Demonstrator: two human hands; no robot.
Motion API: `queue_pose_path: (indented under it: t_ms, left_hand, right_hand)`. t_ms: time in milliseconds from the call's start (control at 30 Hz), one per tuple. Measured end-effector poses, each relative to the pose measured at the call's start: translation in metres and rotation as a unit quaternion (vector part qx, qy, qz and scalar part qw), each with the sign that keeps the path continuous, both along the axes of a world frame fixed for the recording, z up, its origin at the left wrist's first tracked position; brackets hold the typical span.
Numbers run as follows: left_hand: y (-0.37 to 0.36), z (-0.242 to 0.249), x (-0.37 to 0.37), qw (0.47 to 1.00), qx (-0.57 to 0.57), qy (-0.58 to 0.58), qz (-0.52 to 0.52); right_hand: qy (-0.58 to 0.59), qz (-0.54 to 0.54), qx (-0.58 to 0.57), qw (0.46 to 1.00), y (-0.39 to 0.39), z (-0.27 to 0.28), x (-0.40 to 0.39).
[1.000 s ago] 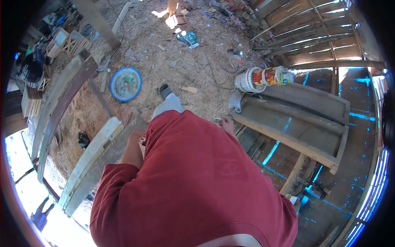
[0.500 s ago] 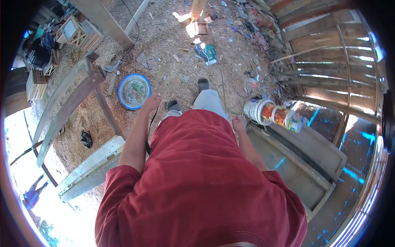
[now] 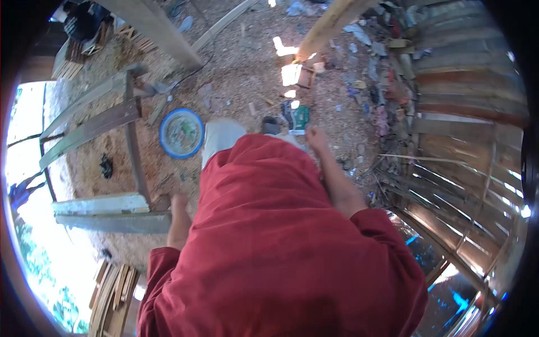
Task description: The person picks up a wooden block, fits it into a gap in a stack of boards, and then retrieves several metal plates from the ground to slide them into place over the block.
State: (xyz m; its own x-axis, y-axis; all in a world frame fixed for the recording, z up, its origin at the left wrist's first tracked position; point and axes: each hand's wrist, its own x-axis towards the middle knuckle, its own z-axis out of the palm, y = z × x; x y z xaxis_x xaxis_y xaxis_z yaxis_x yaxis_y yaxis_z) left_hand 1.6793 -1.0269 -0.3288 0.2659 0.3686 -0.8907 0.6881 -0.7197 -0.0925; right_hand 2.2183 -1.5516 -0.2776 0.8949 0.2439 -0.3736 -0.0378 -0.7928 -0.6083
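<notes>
Left hand (image 3: 178, 203) and right hand (image 3: 316, 136) are flanking the red shirt (image 3: 281, 224), likely for balance, finger closure unclear, grey board (image 3: 115, 223) sitting near the left, green packet (image 3: 301, 117) near the right.

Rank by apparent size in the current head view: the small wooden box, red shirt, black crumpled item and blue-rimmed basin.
1. Red shirt
2. Blue-rimmed basin
Unranked, below both: black crumpled item and small wooden box, which look too alike.
</notes>
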Motion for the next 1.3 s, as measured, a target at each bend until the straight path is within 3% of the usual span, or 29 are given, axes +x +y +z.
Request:
queue_pose_path:
  t_ms: [33, 67, 167, 233, 300, 333, 400, 433, 467, 500, 533, 567, 600, 633, 667, 733, 800, 867, 900, 967, 1000, 1067, 1200, 1267, 1300]
  left_hand:
    - [0.008, 0.021, -0.014, 1.000, 0.009, 0.021, 0.008]
    - [-0.017, 0.002, 0.004, 0.999, 0.012, 0.010, 0.031]
    - [-0.045, 0.004, 0.048, 0.994, 0.008, -0.050, 0.096]
    - [-0.052, -0.004, 0.110, 0.985, -0.003, -0.098, 0.141]
    - [-0.048, 0.000, 0.175, 0.971, -0.010, -0.149, 0.188]
    - [-0.036, 0.006, 0.196, 0.962, -0.007, -0.175, 0.212]
    - [-0.013, 0.078, 0.290, 0.962, 0.054, -0.109, 0.243]
    - [0.023, 0.123, 0.355, 0.958, 0.106, -0.043, 0.263]
    - [0.054, 0.074, 0.339, 0.961, 0.106, -0.033, 0.255]
    - [0.096, 0.020, 0.339, 0.986, 0.069, -0.056, 0.141]
    - [0.144, -0.024, 0.340, 0.995, 0.030, -0.093, 0.031]
    - [0.157, -0.001, 0.388, 0.993, 0.031, -0.106, 0.031]
    - [0.173, 0.024, 0.455, 0.989, 0.030, -0.122, 0.084]
    - [0.191, 0.051, 0.527, 0.980, 0.030, -0.138, 0.138]
    - [0.214, 0.040, 0.571, 0.980, 0.003, -0.156, 0.125]
    - [0.227, 0.067, 0.692, 0.963, -0.037, -0.177, 0.199]
    - [0.245, 0.039, 0.771, 0.965, -0.054, -0.214, 0.144]
    - [0.238, 0.049, 0.850, 0.902, -0.129, -0.336, 0.239]
    - [0.230, 0.051, 0.876, 0.903, -0.134, -0.330, 0.240]
    - [0.225, 0.056, 0.922, 0.828, -0.222, -0.402, 0.322]
    - [0.226, 0.070, 0.942, 0.825, -0.225, -0.406, 0.323]
    - [0.224, 0.101, 0.971, 0.836, -0.264, -0.392, 0.277]
    - [0.246, 0.062, 0.982, 0.827, -0.265, -0.408, 0.282]
    - [0.263, 0.065, 1.000, 0.878, -0.180, -0.328, 0.299]
    - [0.272, 0.064, 1.006, 0.873, -0.180, -0.329, 0.312]
  right_hand:
    - [0.038, -0.033, 0.047, 0.998, 0.006, -0.026, 0.037]
    - [0.049, -0.062, 0.098, 0.992, 0.034, 0.011, 0.066]
    - [0.093, -0.046, 0.045, 0.994, 0.087, 0.047, 0.144]
    - [0.158, -0.218, 0.219, 0.938, 0.135, 0.073, 0.176]
    - [0.172, -0.208, 0.259, 0.927, 0.165, 0.055, 0.210]
    - [0.214, -0.261, 0.299, 0.893, 0.191, 0.063, 0.221]
    - [0.294, -0.347, 0.349, 0.819, 0.251, 0.081, 0.245]
    - [0.300, -0.354, 0.348, 0.815, 0.275, 0.073, 0.253]
    - [0.330, -0.335, 0.402, 0.786, 0.295, 0.062, 0.260]
    - [0.357, -0.316, 0.454, 0.753, 0.315, 0.050, 0.264]
    - [0.350, -0.313, 0.451, 0.759, 0.331, 0.036, 0.266]
    - [0.338, -0.300, 0.452, 0.769, 0.349, 0.024, 0.272]
    - [0.320, -0.392, 0.366, 0.781, 0.375, 0.023, 0.281]
    - [0.312, -0.298, 0.385, 0.816, 0.385, 0.026, 0.297]
    - [0.358, -0.402, 0.412, 0.735, 0.409, 0.028, 0.314]
    - [0.347, -0.411, 0.426, 0.728, 0.440, 0.025, 0.357]
    - [0.312, -0.448, 0.428, 0.720, 0.464, 0.026, 0.377]
    - [0.299, -0.453, 0.433, 0.719, 0.465, -0.003, 0.410]
    - [0.281, -0.446, 0.447, 0.722, 0.469, -0.012, 0.424]
    - [0.261, -0.504, 0.403, 0.718, 0.495, 0.021, 0.469]
    - [0.250, -0.517, 0.404, 0.712, 0.500, 0.024, 0.491]
    - [0.229, -0.522, 0.395, 0.720, 0.512, 0.030, 0.537]
    - [0.205, -0.471, 0.427, 0.744, 0.536, 0.059, 0.627]
    - [0.187, -0.454, 0.408, 0.770, 0.550, 0.067, 0.674]
    - [0.181, -0.435, 0.409, 0.782, 0.556, 0.067, 0.695]
